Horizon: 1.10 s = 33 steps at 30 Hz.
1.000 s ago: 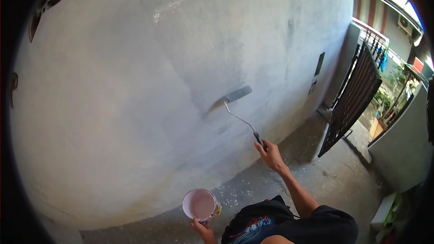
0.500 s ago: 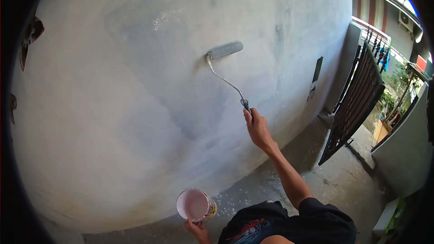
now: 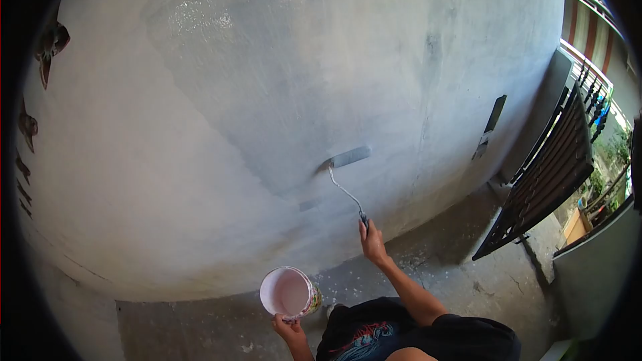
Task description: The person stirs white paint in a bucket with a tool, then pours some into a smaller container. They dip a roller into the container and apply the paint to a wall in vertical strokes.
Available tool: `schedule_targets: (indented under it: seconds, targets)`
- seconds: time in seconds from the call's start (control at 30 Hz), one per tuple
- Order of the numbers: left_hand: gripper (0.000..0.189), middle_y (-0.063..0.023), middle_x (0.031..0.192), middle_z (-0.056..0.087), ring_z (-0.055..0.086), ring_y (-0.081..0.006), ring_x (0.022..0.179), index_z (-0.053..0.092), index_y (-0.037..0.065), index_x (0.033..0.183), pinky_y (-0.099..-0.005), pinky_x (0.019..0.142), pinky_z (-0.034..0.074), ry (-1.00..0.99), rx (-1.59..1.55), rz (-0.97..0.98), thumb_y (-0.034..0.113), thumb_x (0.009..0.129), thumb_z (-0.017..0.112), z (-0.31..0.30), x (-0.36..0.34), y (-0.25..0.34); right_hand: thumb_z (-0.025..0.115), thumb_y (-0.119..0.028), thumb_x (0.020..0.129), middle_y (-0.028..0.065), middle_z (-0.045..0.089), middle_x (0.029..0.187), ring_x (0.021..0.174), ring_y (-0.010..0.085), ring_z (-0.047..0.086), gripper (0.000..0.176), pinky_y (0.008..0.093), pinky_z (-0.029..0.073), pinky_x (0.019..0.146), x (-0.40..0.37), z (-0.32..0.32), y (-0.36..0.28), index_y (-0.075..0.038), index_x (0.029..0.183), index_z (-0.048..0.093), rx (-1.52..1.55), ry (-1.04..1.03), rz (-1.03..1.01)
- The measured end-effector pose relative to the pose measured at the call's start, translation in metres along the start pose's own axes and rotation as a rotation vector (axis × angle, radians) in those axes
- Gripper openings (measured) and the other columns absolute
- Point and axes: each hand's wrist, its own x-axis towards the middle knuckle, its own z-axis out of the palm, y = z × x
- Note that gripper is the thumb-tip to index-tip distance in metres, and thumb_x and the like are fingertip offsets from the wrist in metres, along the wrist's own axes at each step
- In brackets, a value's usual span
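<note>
My right hand is wrapped round the dark handle of a paint roller, its arm stretched forward. The roller's grey sleeve lies against the wall, and its bent metal frame runs down to the grip. Greyish damp-looking patches and a few shiny wet spots show on the pale wall around and above the roller. Low in front of me, my left hand grips the rim of a paint bucket. Pinkish-white coats the bucket's inside, and its outer side carries a coloured print.
A dark metal gate stands ajar at the right, beside a narrow dark slot in the wall. White paint specks dot the concrete floor. Dark, jagged shapes line the wall's left edge. Plants grow beyond the gate.
The roller has moved down the wall in my right hand, and that arm is lower. My view has tilted up and left slightly. The bucket stays in my left hand.
</note>
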Motion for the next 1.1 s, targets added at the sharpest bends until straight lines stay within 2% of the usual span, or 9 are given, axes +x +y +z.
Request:
schedule_targets:
  seconds: [0.03,0.1,0.2,0.3,0.47,0.57,0.87,1.0,1.1]
  targets:
    - [0.025,-0.0071,0.103,0.053,0.055,-0.0185,0.090,0.048,0.013,0.102,-0.0357,0.074,0.047,0.001,-0.006,-0.002,0.022,0.080,0.057,0.002,-0.004,-0.004,0.051,-0.027,0.100,0.0283,0.053,0.066,0.067,0.0507,0.052,0.029,0.0493,0.038,0.053,0.001,-0.001,0.001,0.001,0.091,0.047,-0.003,-0.002,-0.005]
    - [0.024,-0.0065,0.100,0.052,0.055,-0.0184,0.085,0.048,0.012,0.099,-0.0349,0.073,0.047,0.052,0.035,0.042,0.021,0.079,0.057,0.007,-0.011,-0.001,0.049,-0.022,0.100,0.0252,0.053,0.067,0.057,0.0393,0.054,0.027,0.0408,0.040,0.053,-0.001,-0.001,-0.005,0.004,0.096,0.052,0.015,-0.062,0.083]
    - [0.024,-0.0073,0.100,0.052,0.055,-0.0195,0.086,0.048,0.012,0.099,-0.0349,0.072,0.047,0.103,0.003,0.010,0.020,0.079,0.057,0.024,-0.019,0.007,0.050,-0.025,0.100,0.0251,0.049,0.061,0.054,0.0445,0.048,0.030,0.0438,0.036,0.049,0.016,-0.004,-0.029,0.003,0.090,0.047,0.094,-0.043,0.059]
    - [0.025,-0.0077,0.100,0.052,0.055,-0.0193,0.085,0.048,0.011,0.100,-0.0350,0.071,0.047,0.056,0.021,0.029,0.020,0.078,0.057,0.007,-0.004,-0.003,0.049,-0.024,0.101,0.0244,0.047,0.060,0.050,0.0401,0.044,0.030,0.0436,0.035,0.048,0.051,-0.014,-0.073,0.003,0.089,0.047,0.105,0.046,-0.077]
    - [0.026,-0.0079,0.101,0.053,0.055,-0.0195,0.088,0.049,0.012,0.101,-0.0358,0.071,0.048,0.043,0.016,-0.006,0.020,0.078,0.057,0.028,-0.007,0.008,0.049,-0.024,0.101,0.0230,0.047,0.058,0.050,0.0394,0.041,0.031,0.0439,0.033,0.048,0.100,-0.049,-0.142,0.003,0.087,0.046,0.046,0.073,-0.128]
    - [0.026,-0.0075,0.102,0.053,0.055,-0.0190,0.088,0.049,0.012,0.101,-0.0352,0.069,0.047,0.052,0.040,-0.003,0.021,0.078,0.057,0.035,-0.011,0.010,0.050,-0.025,0.101,0.0235,0.048,0.059,0.051,0.0419,0.041,0.031,0.0445,0.033,0.048,0.100,-0.065,-0.142,0.002,0.086,0.046,0.018,0.041,-0.121]
    - [0.025,-0.0042,0.099,0.051,0.052,-0.0152,0.084,0.048,0.015,0.100,-0.0349,0.076,0.044,0.001,0.087,-0.017,0.022,0.078,0.058,0.020,-0.008,-0.009,0.053,-0.029,0.099,0.0272,0.051,0.062,0.057,0.0480,0.045,0.035,0.0474,0.037,0.052,0.021,-0.053,-0.016,0.003,0.088,0.047,-0.063,-0.033,0.006]
    - [0.026,-0.0029,0.097,0.051,0.051,-0.0139,0.081,0.048,0.016,0.100,-0.0346,0.075,0.043,0.060,0.061,-0.054,0.021,0.077,0.059,0.027,-0.025,-0.004,0.052,-0.033,0.099,0.0264,0.050,0.060,0.055,0.0469,0.042,0.039,0.0454,0.038,0.052,0.000,-0.059,-0.026,0.003,0.085,0.048,-0.053,-0.085,0.114]
    - [0.026,-0.0024,0.094,0.051,0.051,-0.0135,0.078,0.048,0.017,0.100,-0.0318,0.072,0.043,0.052,0.082,-0.024,0.020,0.076,0.059,0.017,-0.021,-0.012,0.050,-0.034,0.099,0.0256,0.049,0.060,0.055,0.0455,0.040,0.041,0.0451,0.038,0.052,0.003,-0.060,-0.055,0.004,0.084,0.049,-0.039,-0.112,0.075]
